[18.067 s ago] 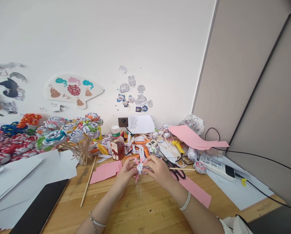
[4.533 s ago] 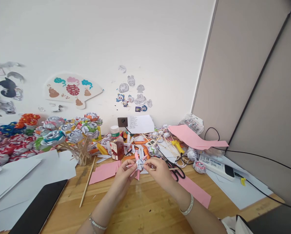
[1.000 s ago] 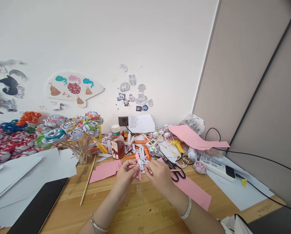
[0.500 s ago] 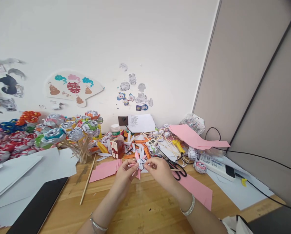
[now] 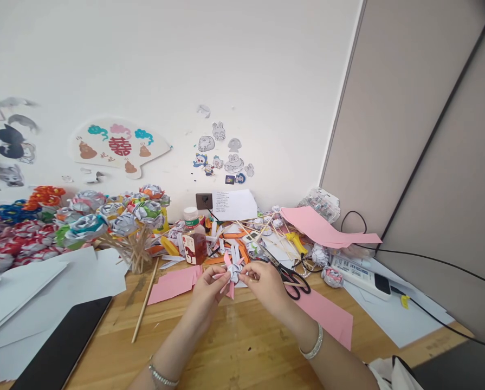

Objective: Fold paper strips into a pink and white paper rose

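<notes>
Between my two hands, above the wooden table (image 5: pixel 242 341), is a small folded paper flower (image 5: pixel 234 272) with a white centre and pink strips sticking out around it. My left hand (image 5: pixel 210 283) pinches its left side between thumb and fingers. On the other side, my right hand (image 5: pixel 262 281) grips the white folds with thumb and forefinger. Black-handled scissors (image 5: pixel 293 287) lie just beyond my right hand, over pink paper (image 5: pixel 327 317). More pink sheets (image 5: pixel 173 284) rest to the left of my left hand.
Paper flowers on sticks (image 5: pixel 124 222) stand at the back left. A bottle with brown liquid (image 5: pixel 193 241) stands amid paper scraps. A wooden stick (image 5: pixel 144 303), white sheets (image 5: pixel 26 303) and a black tablet (image 5: pixel 63 346) lie left. A white power strip (image 5: pixel 362 276) with cables sits right.
The whole view has shifted very slightly. Both hands keep the same grip on the paper flower, with no other clear difference.
</notes>
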`<action>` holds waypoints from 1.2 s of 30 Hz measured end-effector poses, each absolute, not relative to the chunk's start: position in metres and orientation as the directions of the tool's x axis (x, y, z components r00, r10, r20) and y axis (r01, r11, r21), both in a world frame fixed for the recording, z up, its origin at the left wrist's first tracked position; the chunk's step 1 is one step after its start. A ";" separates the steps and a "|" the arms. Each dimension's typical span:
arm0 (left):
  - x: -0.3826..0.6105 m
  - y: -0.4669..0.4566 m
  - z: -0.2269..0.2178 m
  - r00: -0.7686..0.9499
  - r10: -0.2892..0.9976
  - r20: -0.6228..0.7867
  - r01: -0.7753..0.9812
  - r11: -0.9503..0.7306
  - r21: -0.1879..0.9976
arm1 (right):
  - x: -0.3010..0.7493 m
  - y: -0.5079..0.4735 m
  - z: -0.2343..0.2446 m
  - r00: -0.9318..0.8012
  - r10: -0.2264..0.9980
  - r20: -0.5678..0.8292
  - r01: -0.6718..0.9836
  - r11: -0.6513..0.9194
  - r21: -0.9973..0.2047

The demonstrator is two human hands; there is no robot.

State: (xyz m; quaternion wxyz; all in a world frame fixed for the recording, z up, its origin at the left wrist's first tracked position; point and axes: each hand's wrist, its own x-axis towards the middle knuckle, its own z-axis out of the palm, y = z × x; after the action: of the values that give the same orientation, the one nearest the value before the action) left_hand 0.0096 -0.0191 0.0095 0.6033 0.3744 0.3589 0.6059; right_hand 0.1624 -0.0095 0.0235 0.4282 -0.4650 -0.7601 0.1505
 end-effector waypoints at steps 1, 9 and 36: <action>0.010 -0.019 0.010 0.019 0.999 0.027 -0.461 -0.015 0.887 | 0.162 -0.010 0.022 -0.203 0.825 0.528 0.578 0.536 -0.615; 0.009 -0.018 0.009 0.013 1.000 0.023 -0.467 -0.014 0.884 | 0.159 -0.014 0.020 -0.227 0.747 0.625 0.633 0.601 -0.488; 0.006 -0.020 0.012 0.094 0.995 0.046 -0.531 0.011 0.847 | 0.164 -0.016 0.020 -0.281 0.622 0.731 0.648 0.685 -0.334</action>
State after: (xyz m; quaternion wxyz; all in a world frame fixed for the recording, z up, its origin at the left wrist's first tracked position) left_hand 0.0063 -0.0197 0.0118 0.6390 0.3723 0.3114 0.5967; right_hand 0.1642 -0.0157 0.0199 0.4496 -0.3968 -0.8001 -0.0141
